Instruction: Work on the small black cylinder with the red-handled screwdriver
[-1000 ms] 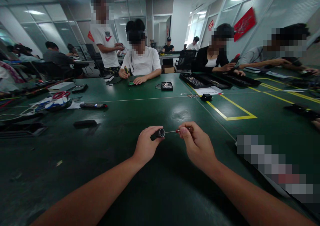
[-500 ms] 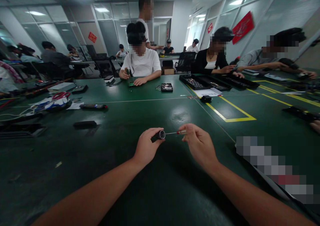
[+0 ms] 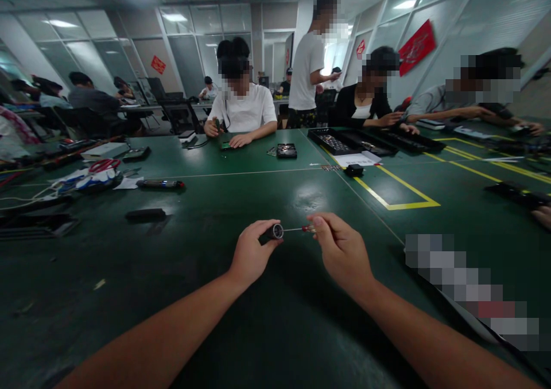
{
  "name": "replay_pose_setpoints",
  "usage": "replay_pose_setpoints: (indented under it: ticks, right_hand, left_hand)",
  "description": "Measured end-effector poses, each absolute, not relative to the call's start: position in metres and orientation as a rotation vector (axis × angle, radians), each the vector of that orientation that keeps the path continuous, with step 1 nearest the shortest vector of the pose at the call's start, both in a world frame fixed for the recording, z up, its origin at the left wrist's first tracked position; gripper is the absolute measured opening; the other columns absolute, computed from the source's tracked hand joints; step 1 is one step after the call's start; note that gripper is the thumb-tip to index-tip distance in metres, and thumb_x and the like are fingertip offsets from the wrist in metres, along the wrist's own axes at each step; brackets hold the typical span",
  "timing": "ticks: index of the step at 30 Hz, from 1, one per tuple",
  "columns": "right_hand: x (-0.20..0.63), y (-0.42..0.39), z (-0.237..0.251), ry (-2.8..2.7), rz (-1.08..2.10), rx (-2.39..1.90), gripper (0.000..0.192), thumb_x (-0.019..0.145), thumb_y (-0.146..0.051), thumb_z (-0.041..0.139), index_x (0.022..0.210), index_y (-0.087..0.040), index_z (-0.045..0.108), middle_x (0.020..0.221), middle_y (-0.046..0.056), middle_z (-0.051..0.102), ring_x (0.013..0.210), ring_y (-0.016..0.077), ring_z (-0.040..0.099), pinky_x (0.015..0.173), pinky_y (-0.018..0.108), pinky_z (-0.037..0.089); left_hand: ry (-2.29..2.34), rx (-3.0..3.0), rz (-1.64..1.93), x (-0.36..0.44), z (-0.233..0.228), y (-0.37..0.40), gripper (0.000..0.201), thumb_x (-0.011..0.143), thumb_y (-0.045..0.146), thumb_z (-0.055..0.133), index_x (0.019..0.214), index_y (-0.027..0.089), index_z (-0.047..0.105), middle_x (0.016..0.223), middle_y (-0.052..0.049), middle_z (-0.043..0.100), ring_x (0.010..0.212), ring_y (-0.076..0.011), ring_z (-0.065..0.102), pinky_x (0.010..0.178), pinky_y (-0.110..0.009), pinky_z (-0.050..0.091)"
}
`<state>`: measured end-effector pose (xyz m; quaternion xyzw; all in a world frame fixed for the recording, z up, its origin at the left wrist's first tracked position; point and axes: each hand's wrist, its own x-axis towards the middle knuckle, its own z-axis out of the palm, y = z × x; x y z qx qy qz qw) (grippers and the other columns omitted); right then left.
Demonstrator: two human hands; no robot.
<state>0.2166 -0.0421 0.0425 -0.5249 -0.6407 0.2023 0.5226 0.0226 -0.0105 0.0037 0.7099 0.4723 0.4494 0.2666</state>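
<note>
My left hand (image 3: 252,250) is closed around a short black cylinder (image 3: 272,233) with a ring-shaped, silvery open end turned to the right. In my right hand (image 3: 342,248) is a small screwdriver (image 3: 308,228), its handle red and clear, pinched between thumb and fingers. The thin metal shaft points left and its tip meets the cylinder's open end; how deep it reaches inside I cannot tell. Both hands are held over the green tabletop (image 3: 267,331).
To the left lie a black bar-shaped piece (image 3: 145,214), a dark pen-like tool (image 3: 160,185) and a cable bundle (image 3: 101,174). Ahead are a black adapter (image 3: 354,171), an open drive-like box (image 3: 286,150) and parts trays (image 3: 336,141). Co-workers sit across the table.
My right fingers have shifted their grip on the screwdriver handle, the thumb now lying further over it. My left hand stays put. A standing person in the background has walked to the right.
</note>
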Motion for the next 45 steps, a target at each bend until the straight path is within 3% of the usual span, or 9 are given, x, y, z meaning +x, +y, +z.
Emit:
replay_pose_setpoints:
  ticks: [3, 9, 16, 35, 41, 43, 45]
  right_hand:
    - [0.216, -0.043, 0.041, -1.502, 0.513, -1.218, 0.025, 0.1, -0.041, 0.052, 0.111, -0.022, 0.064, 0.091, 0.006, 0.075, 0.08, 0.0223, 0.07, 0.068, 0.034, 0.052]
    - [0.213, -0.041, 0.039, -1.448, 0.563, -1.181, 0.024, 0.102, -0.041, 0.046, 0.101, -0.023, 0.061, 0.081, 0.003, 0.069, 0.076, 0.0199, 0.066, 0.073, 0.036, 0.052]
    - [0.222, -0.013, 0.025, -0.92, 1.179, -1.074, 0.028, 0.088, -0.049, 0.06, 0.083, -0.022, 0.057, 0.066, -0.001, 0.058, 0.058, 0.0169, 0.058, 0.067, 0.038, 0.057]
    - [0.213, -0.031, 0.035, -1.313, 0.674, -1.179, 0.022, 0.1, -0.042, 0.049, 0.098, -0.022, 0.059, 0.082, 0.003, 0.067, 0.073, 0.0184, 0.064, 0.071, 0.035, 0.053]
    - [0.216, -0.037, 0.038, -1.4, 0.678, -1.183, 0.037, 0.101, -0.05, 0.046, 0.087, -0.022, 0.065, 0.061, -0.002, 0.058, 0.055, 0.0152, 0.054, 0.056, 0.03, 0.043]
    - [0.217, -0.038, 0.037, -1.42, 0.621, -1.211, 0.04, 0.101, -0.051, 0.047, 0.084, -0.021, 0.068, 0.065, 0.0, 0.062, 0.058, 0.0159, 0.057, 0.056, 0.03, 0.044]
    - [0.217, -0.038, 0.035, -1.419, 0.573, -1.216, 0.032, 0.1, -0.047, 0.051, 0.093, -0.021, 0.069, 0.073, 0.002, 0.068, 0.065, 0.0177, 0.063, 0.061, 0.031, 0.047]
  left_hand:
    - [1.296, 1.915, 1.211, 0.023, 0.004, -0.011, 0.038, 0.081, 0.009, 0.076, 0.116, 0.023, 0.072, 0.119, -0.006, 0.072, 0.114, -0.0235, 0.066, 0.105, -0.046, 0.049]
    - [1.304, 2.001, 1.228, 0.022, 0.005, -0.01, 0.04, 0.082, 0.01, 0.077, 0.119, 0.023, 0.071, 0.121, -0.006, 0.072, 0.114, -0.0236, 0.066, 0.104, -0.045, 0.049]
    - [1.275, 2.157, 1.201, 0.015, 0.01, -0.002, 0.04, 0.082, 0.01, 0.076, 0.119, 0.025, 0.071, 0.12, -0.005, 0.072, 0.114, -0.024, 0.066, 0.104, -0.047, 0.048]
    - [1.31, 2.141, 1.196, 0.015, 0.005, -0.002, 0.041, 0.082, 0.016, 0.079, 0.121, 0.025, 0.07, 0.12, -0.005, 0.072, 0.111, -0.0233, 0.066, 0.101, -0.045, 0.048]
    - [1.308, 2.199, 1.16, 0.015, 0.006, -0.003, 0.039, 0.081, 0.014, 0.08, 0.118, 0.025, 0.071, 0.118, -0.004, 0.073, 0.111, -0.0241, 0.066, 0.102, -0.048, 0.046]
    - [1.309, 2.213, 1.139, 0.015, 0.008, -0.004, 0.039, 0.081, 0.013, 0.079, 0.118, 0.025, 0.071, 0.118, -0.004, 0.073, 0.112, -0.0245, 0.066, 0.104, -0.05, 0.045]
    - [1.314, 2.209, 1.132, 0.016, 0.009, -0.005, 0.039, 0.082, 0.013, 0.079, 0.118, 0.025, 0.071, 0.118, -0.004, 0.073, 0.112, -0.0244, 0.066, 0.105, -0.05, 0.044]
